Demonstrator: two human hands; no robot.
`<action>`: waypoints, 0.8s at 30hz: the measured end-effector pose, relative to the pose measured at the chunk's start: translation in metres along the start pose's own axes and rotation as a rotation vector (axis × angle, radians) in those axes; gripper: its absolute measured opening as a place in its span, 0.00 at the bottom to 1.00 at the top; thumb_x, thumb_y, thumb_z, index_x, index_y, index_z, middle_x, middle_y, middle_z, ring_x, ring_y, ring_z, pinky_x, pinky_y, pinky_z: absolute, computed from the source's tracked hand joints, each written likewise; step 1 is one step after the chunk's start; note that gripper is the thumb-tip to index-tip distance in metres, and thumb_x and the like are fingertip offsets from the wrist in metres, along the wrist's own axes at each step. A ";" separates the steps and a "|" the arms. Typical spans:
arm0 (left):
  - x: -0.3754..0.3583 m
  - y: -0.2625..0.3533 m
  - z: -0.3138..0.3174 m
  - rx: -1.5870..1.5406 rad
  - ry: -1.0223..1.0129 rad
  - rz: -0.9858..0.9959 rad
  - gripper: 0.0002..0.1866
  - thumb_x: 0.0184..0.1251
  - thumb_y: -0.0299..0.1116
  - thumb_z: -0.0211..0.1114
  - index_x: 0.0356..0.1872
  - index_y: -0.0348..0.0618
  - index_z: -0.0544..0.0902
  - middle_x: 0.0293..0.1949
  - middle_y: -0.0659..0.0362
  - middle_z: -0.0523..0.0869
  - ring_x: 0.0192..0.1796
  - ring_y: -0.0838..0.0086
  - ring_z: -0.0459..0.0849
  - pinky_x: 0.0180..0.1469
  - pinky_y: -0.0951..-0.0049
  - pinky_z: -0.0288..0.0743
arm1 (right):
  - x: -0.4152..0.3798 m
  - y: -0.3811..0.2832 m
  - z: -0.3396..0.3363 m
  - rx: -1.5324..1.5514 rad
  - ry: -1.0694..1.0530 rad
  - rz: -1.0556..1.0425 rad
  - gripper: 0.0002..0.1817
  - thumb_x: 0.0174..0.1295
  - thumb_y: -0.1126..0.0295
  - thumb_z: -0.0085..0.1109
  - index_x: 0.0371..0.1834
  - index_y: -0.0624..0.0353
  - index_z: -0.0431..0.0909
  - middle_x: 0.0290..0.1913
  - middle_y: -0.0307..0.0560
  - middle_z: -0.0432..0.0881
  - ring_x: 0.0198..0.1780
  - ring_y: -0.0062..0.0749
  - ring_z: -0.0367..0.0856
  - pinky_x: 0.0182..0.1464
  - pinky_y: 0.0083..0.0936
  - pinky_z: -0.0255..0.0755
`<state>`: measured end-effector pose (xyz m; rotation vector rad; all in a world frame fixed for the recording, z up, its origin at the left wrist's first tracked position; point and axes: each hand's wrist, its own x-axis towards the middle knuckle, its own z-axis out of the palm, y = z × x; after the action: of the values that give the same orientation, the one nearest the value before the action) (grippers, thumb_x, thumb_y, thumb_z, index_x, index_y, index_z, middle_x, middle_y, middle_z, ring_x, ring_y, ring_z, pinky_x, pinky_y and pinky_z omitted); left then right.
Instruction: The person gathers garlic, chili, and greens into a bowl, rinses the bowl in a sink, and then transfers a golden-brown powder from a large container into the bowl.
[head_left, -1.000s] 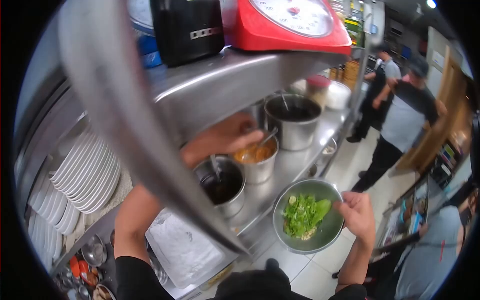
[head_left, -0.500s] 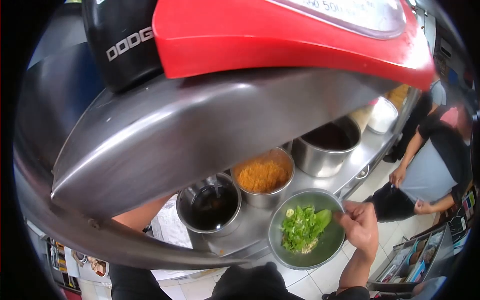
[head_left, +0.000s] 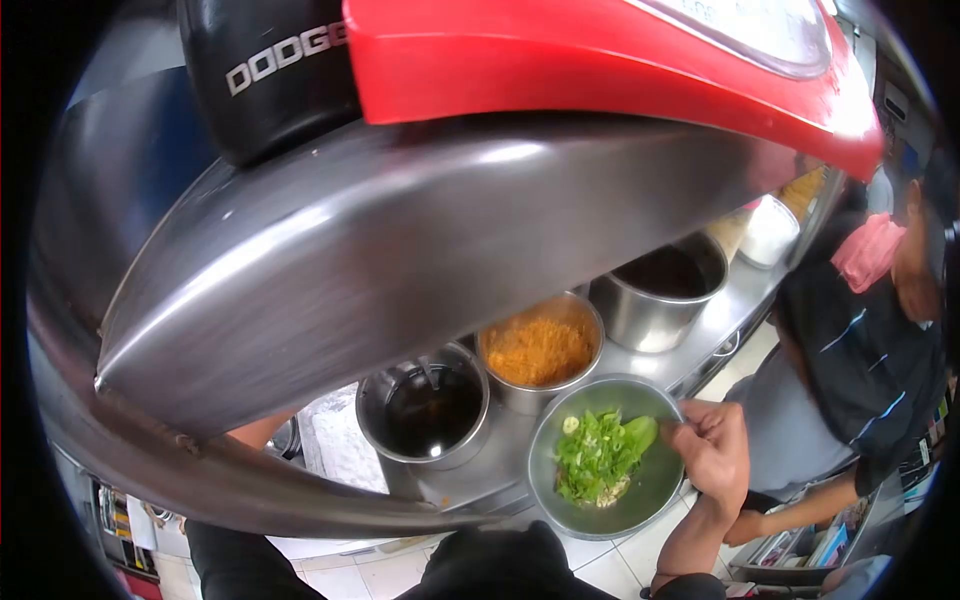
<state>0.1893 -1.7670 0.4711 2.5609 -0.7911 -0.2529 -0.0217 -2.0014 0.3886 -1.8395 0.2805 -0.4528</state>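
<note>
My right hand (head_left: 718, 455) is closed on the rim side of a metal bowl (head_left: 648, 500), held at the counter's front edge. Inside the bowl lie chopped green leaves (head_left: 600, 455) and some pale bits. Of my left arm, only a piece of forearm (head_left: 258, 432) shows below the metal hood-like sheet; the hand itself is hidden behind it. Nearest the bowl are a pot of dark liquid (head_left: 425, 405) with a ladle handle standing in it and a pot of orange shredded food (head_left: 545, 350).
A large curved metal piece (head_left: 400, 270) blocks much of the upper view, with a red weighing scale (head_left: 600, 80) and a black object (head_left: 285, 80) above it. Farther along the counter stands a bigger steel pot (head_left: 655, 322). A co-worker (head_left: 840, 350) stands close on the right.
The co-worker has come closer and leans beside my right arm. Less of my left forearm shows. My right hand still grips the bowl, which sits slightly farther left in view.
</note>
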 end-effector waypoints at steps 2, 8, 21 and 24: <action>0.009 -0.012 0.017 -0.074 0.037 0.079 0.18 0.72 0.49 0.55 0.41 0.42 0.80 0.24 0.60 0.76 0.30 0.78 0.74 0.37 0.74 0.70 | 0.001 0.005 0.002 -0.013 0.002 0.021 0.06 0.50 0.81 0.54 0.28 0.75 0.79 0.15 0.32 0.68 0.21 0.11 0.60 0.20 0.18 0.53; 0.036 -0.030 0.023 -0.376 -0.058 0.110 0.18 0.72 0.46 0.56 0.35 0.40 0.80 0.24 0.64 0.78 0.28 0.81 0.73 0.34 0.76 0.69 | 0.002 0.002 0.006 0.040 0.010 0.058 0.06 0.51 0.81 0.55 0.27 0.74 0.80 0.16 0.29 0.68 0.20 0.10 0.60 0.20 0.18 0.52; 0.050 0.007 0.010 -0.485 -0.219 -0.146 0.15 0.68 0.37 0.61 0.22 0.42 0.79 0.15 0.65 0.75 0.15 0.85 0.64 0.15 0.81 0.54 | -0.004 0.004 0.006 0.083 0.071 0.110 0.07 0.51 0.79 0.56 0.20 0.73 0.76 0.14 0.29 0.63 0.19 0.12 0.58 0.20 0.21 0.51; 0.051 0.006 0.006 -0.533 -0.240 -0.164 0.15 0.67 0.36 0.60 0.20 0.43 0.77 0.15 0.65 0.73 0.14 0.85 0.64 0.14 0.81 0.53 | -0.005 -0.003 0.006 0.087 0.095 0.118 0.07 0.51 0.78 0.57 0.19 0.73 0.76 0.14 0.29 0.63 0.19 0.12 0.58 0.20 0.21 0.51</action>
<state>0.2269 -1.8026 0.4664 2.1070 -0.5047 -0.7287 -0.0238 -1.9928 0.3885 -1.7094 0.4255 -0.4632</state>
